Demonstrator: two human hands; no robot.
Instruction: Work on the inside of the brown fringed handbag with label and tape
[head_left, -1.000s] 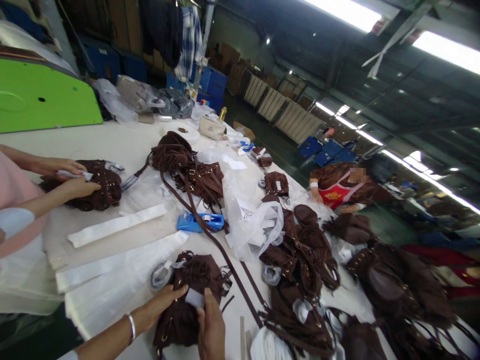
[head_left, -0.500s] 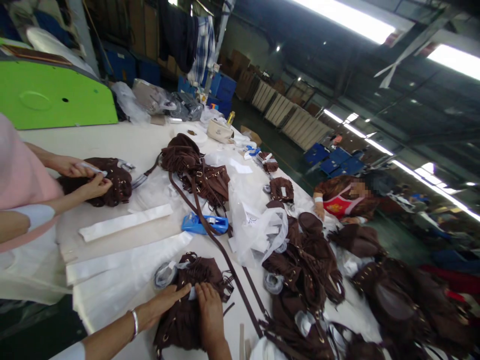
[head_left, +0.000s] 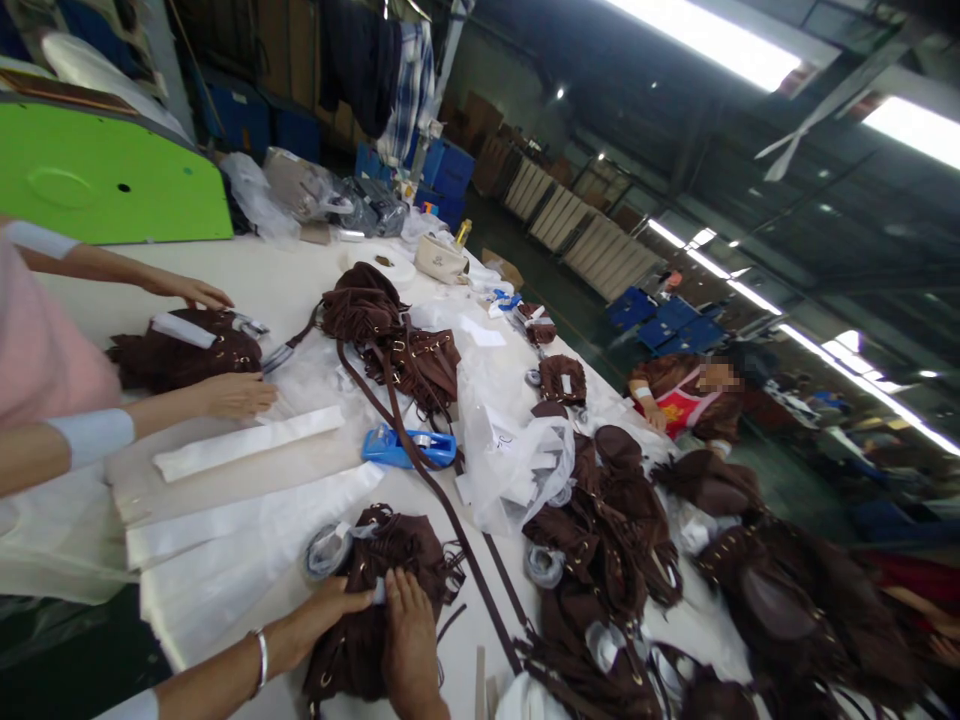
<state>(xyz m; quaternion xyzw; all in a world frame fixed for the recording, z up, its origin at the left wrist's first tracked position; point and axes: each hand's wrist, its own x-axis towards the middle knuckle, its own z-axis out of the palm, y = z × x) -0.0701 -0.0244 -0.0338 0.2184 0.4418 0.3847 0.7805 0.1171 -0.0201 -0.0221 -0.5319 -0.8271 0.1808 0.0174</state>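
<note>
A brown fringed bag with gold eyelets lies on the white table right in front of me. My left hand, with a silver bangle at the wrist, grips its left side; the thumb tip touches a small white strip on the bag, and the other fingers are mostly hidden. My right hand rests flat on the bag, its fingers stretched out beside that strip. A coil wrapped in clear plastic sits at the bag's upper left. Beyond it stands a blue tape dispenser.
At left, a co-worker's hands are around another brown bag with a white strip. Many brown bags pile up at right, near a plastic bag. White paper sheets lie at left. Another person stands across the table.
Both my hands have shifted slightly left and down on the bag, still around the small white strip. The co-worker's hands have moved apart, leaving a white strip on their bag.
</note>
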